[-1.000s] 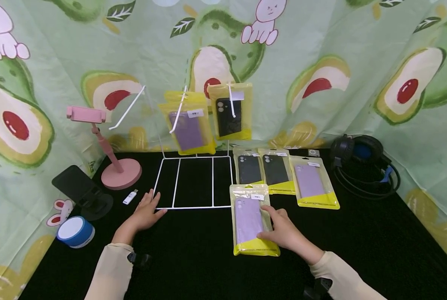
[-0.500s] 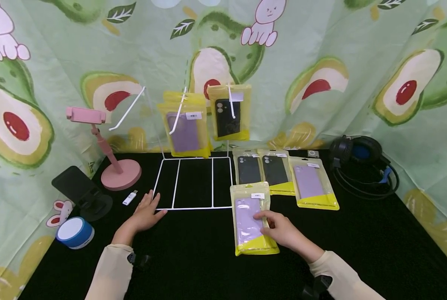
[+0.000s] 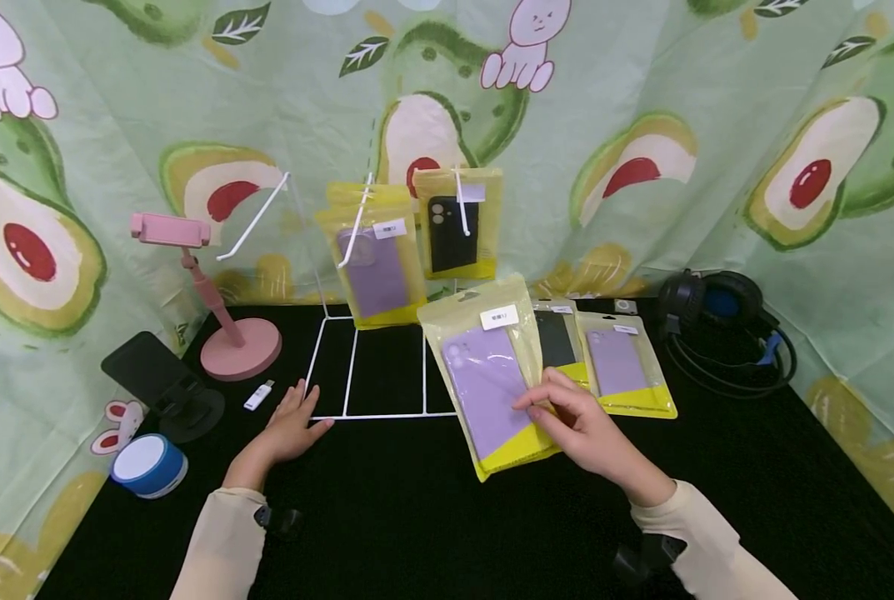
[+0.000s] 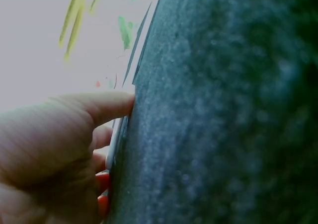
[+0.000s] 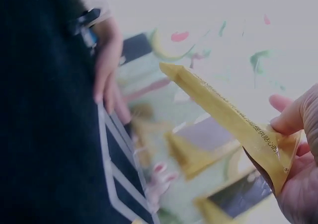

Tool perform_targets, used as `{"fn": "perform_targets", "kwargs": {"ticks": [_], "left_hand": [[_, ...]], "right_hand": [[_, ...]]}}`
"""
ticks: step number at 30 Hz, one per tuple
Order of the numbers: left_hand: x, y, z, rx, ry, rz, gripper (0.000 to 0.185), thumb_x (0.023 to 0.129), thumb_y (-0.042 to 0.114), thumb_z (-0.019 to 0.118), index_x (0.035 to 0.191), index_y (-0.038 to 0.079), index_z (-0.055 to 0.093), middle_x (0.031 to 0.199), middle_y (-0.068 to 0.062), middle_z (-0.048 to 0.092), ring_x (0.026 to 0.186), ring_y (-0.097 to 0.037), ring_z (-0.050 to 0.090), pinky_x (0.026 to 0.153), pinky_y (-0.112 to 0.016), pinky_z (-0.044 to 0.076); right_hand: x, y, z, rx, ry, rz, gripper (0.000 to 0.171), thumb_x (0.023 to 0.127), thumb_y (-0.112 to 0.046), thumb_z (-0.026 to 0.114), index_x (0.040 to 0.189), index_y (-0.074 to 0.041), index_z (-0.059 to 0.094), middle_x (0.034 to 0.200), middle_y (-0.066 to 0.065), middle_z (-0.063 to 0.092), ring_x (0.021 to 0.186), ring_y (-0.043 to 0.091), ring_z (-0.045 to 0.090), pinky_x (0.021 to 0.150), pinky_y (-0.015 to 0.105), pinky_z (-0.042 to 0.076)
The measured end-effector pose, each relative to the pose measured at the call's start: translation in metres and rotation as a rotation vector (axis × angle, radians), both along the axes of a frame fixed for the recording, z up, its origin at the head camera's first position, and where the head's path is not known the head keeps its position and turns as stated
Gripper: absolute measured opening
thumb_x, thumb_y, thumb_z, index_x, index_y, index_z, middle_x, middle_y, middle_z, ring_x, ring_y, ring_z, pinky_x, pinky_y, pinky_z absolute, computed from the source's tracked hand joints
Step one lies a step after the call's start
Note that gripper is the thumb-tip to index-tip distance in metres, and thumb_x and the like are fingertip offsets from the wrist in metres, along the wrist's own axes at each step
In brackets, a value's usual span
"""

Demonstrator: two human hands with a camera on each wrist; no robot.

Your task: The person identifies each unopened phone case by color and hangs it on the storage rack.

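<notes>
My right hand pinches the lower right edge of a yellow-and-clear pouch with a purple phone case inside. The pouch is raised and tilted, its labelled top leaning left. In the right wrist view, thumb and fingers grip its yellow bottom end. My left hand rests spread on the front left corner of a white wire rack, thumb along the front bar. Purple-case pouches hang on the rack's middle hook, and a black-case pouch on the right one. The left hook holds nothing.
Right of the rack lie a black-case pouch and a purple-case pouch, partly behind the held one. Headphones stand far right. On the left are a pink stand, black phone stand, USB stick and blue speaker.
My right hand has taken hold of the purple-case pouch and lifted it off the table, tilting it left. The hanging purple-case pouch sways slightly. My left hand stays put.
</notes>
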State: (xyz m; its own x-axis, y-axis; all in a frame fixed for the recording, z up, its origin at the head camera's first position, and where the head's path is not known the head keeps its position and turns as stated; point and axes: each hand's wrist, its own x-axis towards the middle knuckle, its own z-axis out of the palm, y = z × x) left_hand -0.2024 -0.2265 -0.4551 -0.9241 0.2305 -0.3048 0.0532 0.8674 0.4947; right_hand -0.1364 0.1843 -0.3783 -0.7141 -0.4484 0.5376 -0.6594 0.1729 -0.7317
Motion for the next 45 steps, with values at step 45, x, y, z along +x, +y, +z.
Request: {"fn": "perform_targets", "kwargs": {"ticks": [45], "left_hand": [[-0.001, -0.001, -0.002, -0.003, 0.008, 0.001, 0.071, 0.098, 0.032, 0.049, 0.146, -0.01, 0.017, 0.151, -0.034, -0.005, 0.138, -0.051, -0.005, 0.108, -0.064, 0.004]], "right_hand": [[-0.133, -0.116, 0.034, -0.008, -0.352, -0.065, 0.014, 0.091, -0.001, 0.058, 0.103, 0.001, 0.066, 0.109, 0.013, 0.059, 0.082, 0.019, 0.054, 0.063, 0.02, 0.044]]}}
